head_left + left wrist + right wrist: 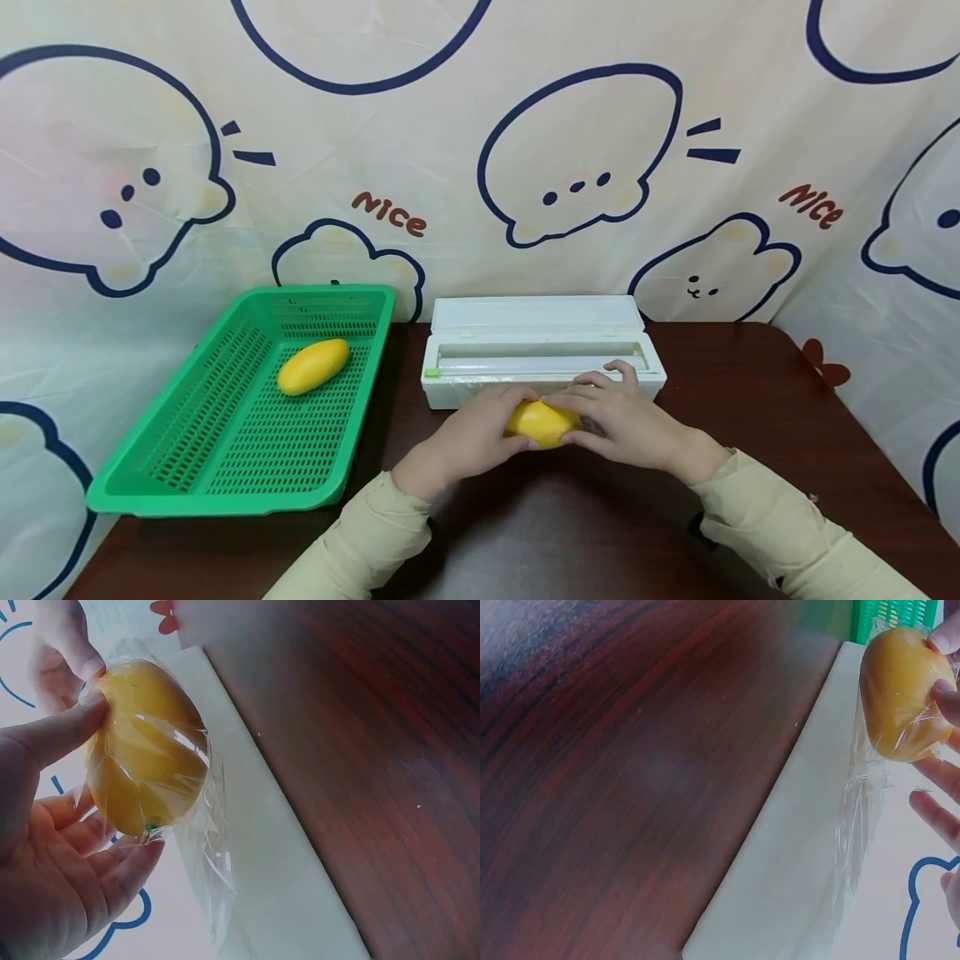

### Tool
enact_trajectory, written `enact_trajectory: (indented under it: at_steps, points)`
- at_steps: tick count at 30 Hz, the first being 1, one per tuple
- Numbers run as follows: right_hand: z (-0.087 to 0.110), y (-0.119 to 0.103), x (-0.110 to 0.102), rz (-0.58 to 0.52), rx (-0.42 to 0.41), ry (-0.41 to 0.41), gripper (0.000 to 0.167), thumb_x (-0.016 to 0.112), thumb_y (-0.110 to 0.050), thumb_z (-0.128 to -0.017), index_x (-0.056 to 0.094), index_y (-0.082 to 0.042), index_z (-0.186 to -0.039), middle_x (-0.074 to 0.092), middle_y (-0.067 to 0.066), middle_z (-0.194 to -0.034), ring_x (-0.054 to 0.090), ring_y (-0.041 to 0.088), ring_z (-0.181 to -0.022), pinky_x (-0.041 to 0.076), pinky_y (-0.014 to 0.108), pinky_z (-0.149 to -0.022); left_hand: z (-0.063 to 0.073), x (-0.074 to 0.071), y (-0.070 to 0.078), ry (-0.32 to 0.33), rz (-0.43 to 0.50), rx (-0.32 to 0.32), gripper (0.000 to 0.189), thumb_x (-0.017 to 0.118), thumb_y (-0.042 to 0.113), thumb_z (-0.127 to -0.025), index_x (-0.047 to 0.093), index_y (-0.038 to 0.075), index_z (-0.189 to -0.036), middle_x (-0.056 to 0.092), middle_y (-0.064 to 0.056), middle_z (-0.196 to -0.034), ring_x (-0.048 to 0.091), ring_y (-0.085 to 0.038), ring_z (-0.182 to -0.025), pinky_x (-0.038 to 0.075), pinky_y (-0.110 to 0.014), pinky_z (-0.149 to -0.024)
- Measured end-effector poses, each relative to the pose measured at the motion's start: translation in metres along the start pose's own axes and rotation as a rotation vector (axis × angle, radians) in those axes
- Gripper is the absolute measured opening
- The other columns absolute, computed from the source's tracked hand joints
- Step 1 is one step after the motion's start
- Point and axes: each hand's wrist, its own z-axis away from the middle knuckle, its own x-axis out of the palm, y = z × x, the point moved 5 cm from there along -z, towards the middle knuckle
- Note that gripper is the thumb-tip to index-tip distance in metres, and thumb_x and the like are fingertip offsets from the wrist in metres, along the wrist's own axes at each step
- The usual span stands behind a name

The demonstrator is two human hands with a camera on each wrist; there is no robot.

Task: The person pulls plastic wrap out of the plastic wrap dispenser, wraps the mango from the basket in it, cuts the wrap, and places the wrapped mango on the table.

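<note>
Both hands hold a yellow mango (pixel 543 423) in front of the white cling film box. Clear cling film (pixel 217 855) wraps the mango and trails down from it toward the box in both wrist views. My left hand (pixel 474 429) grips the mango's left side, thumb on the near face and fingers behind. From the right, my right hand (pixel 633 423) pinches the other end between thumb and fingers, one finger raised. The cling film box (pixel 448 395) stands with its lid (pixel 536 315) up, and a film roll (pixel 487 365) lies inside.
To the left stands a green plastic basket (pixel 217 503) with a second yellow mango (pixel 313 367) in it. A green slider (pixel 432 372) sits at the left end of the box's front edge. The dark wooden table (pixel 750 400) meets a patterned curtain (pixel 450 267) behind.
</note>
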Motion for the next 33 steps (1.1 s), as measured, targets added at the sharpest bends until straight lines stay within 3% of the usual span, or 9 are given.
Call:
enact_trajectory:
  at_steps: [5, 10, 16, 23, 28, 33]
  points:
    - [0.000, 0.000, 0.001, -0.028, 0.003, -0.006, 0.048, 0.075, -0.026, -0.095, 0.063, -0.017, -0.141, 0.066, -0.005, -0.135, 0.057, 0.019, -0.123, 0.026, 0.061, -0.100, -0.001, -0.001, -0.003, -0.010, 0.022, -0.020, 0.049, 0.077, 0.022, -0.094, 0.058, 0.004, -0.135, 0.063, -0.008, -0.128, 0.057, -0.022, -0.109, 0.048, -0.038, -0.094]
    - [-0.001, -0.007, 0.006, -0.026, -0.067, 0.082, 0.048, 0.073, -0.026, -0.095, 0.059, -0.014, -0.139, 0.057, 0.002, -0.142, 0.052, 0.023, -0.129, 0.028, 0.058, -0.101, -0.001, 0.000, -0.007, -0.007, 0.051, -0.037, 0.049, 0.073, 0.021, -0.097, 0.055, 0.003, -0.140, 0.063, -0.009, -0.129, 0.058, -0.021, -0.107, 0.049, -0.038, -0.093]
    - [0.000, -0.022, 0.018, 0.157, -0.259, 0.181, 0.057, 0.091, -0.025, -0.077, 0.062, -0.016, -0.125, 0.057, 0.006, -0.132, 0.052, 0.028, -0.126, 0.034, 0.054, -0.091, -0.004, -0.001, -0.008, 0.003, 0.043, -0.029, 0.044, 0.069, 0.021, -0.100, 0.056, 0.004, -0.138, 0.064, -0.006, -0.120, 0.057, -0.018, -0.098, 0.049, -0.034, -0.085]
    - [-0.008, -0.020, 0.031, 0.240, -0.234, 0.165, 0.068, 0.093, -0.013, -0.074, 0.054, -0.013, -0.130, 0.053, 0.011, -0.138, 0.050, 0.029, -0.123, 0.042, 0.047, -0.096, -0.007, -0.005, -0.010, 0.010, 0.010, -0.023, 0.039, 0.067, 0.025, -0.101, 0.061, 0.005, -0.133, 0.067, -0.002, -0.116, 0.055, -0.017, -0.092, 0.044, -0.038, -0.090]
    - [-0.012, -0.016, 0.034, 0.186, -0.227, 0.168, 0.068, 0.089, -0.004, -0.073, 0.051, -0.006, -0.130, 0.053, 0.014, -0.134, 0.052, 0.030, -0.120, 0.050, 0.045, -0.098, -0.005, -0.006, -0.011, 0.066, -0.068, -0.042, 0.050, 0.076, 0.029, -0.093, 0.059, 0.007, -0.135, 0.066, -0.005, -0.121, 0.057, -0.022, -0.101, 0.048, -0.038, -0.086]
    - [-0.015, -0.007, 0.031, 0.133, -0.193, 0.198, 0.071, 0.088, -0.002, -0.071, 0.050, 0.001, -0.131, 0.053, 0.018, -0.130, 0.054, 0.032, -0.120, 0.050, 0.046, -0.099, 0.000, -0.006, 0.007, 0.157, -0.273, 0.050, 0.050, 0.089, 0.030, -0.081, 0.063, 0.014, -0.121, 0.060, -0.004, -0.124, 0.056, -0.025, -0.115, 0.053, -0.045, -0.086]
